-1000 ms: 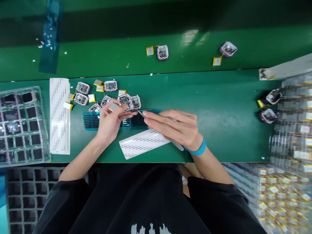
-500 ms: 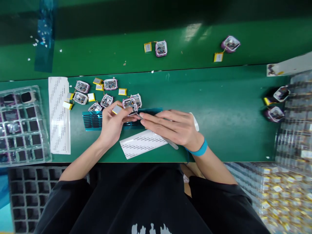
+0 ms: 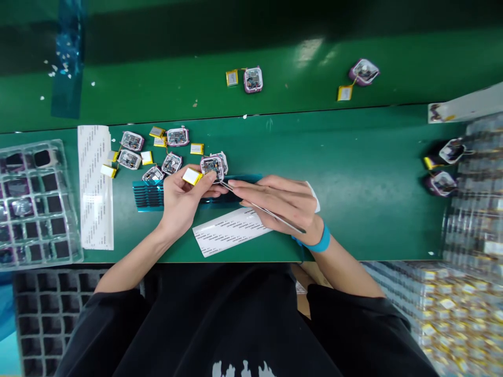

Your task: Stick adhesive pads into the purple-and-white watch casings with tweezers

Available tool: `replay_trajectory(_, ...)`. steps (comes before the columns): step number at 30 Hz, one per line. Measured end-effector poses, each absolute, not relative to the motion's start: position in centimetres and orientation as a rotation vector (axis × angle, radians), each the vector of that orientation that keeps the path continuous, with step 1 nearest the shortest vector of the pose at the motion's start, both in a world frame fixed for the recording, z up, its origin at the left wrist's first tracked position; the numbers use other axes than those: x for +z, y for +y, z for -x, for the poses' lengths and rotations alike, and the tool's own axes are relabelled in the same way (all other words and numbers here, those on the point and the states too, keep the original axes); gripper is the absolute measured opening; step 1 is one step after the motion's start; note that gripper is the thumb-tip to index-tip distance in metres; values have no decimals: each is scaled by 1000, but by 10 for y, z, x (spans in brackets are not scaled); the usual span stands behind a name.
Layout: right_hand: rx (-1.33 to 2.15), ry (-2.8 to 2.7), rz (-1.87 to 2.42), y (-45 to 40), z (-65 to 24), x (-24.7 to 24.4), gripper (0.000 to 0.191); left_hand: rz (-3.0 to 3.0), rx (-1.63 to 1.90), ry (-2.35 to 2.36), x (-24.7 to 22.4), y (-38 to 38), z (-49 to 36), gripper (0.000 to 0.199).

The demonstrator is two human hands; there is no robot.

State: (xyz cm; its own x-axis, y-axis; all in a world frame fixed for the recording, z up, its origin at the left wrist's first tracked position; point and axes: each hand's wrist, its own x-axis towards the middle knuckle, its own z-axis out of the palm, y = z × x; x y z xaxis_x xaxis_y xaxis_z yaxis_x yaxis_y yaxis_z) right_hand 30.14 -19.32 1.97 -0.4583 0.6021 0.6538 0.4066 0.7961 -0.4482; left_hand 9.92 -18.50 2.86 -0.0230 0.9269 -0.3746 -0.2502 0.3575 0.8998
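My left hand (image 3: 181, 198) is closed on a small square device housing (image 3: 211, 166) with an exposed circuit board. Its yellow-edged battery (image 3: 192, 176) lies at the thumb and fingers, to the left of the housing. A pair of metal tweezers (image 3: 275, 215) is pinched in my right hand (image 3: 288, 201), tips at the housing's lower right edge. Whether the tips grip anything is too small to tell. Another housing (image 3: 224, 161) shows partly behind the held one. Below the hands lie a dark-striped blue film (image 3: 148, 196) and a white printed strip (image 3: 228, 233).
Several open housings (image 3: 172, 163) with batteries lie left of my hands. Further left are a long white printed strip (image 3: 94, 199) and a clear tray (image 3: 66, 209). Two more housings (image 3: 253, 79) sit on the raised back surface. Stacked clear trays (image 3: 471, 209) stand at the right.
My right hand has turned, and the tweezers now lie across the front of the fingers. The held housing and its battery have tilted and shifted slightly right.
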Motion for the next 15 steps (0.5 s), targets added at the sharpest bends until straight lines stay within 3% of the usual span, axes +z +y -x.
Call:
replay_trajectory(11,238,-2090,772,-189,-305,21,37,-834,1055,1281,23,-184,-96,32)
replay_trajectory(15,138,-2115,768,-185,-307,20,32,-1230,1142,1374,23,-135,-78,39)
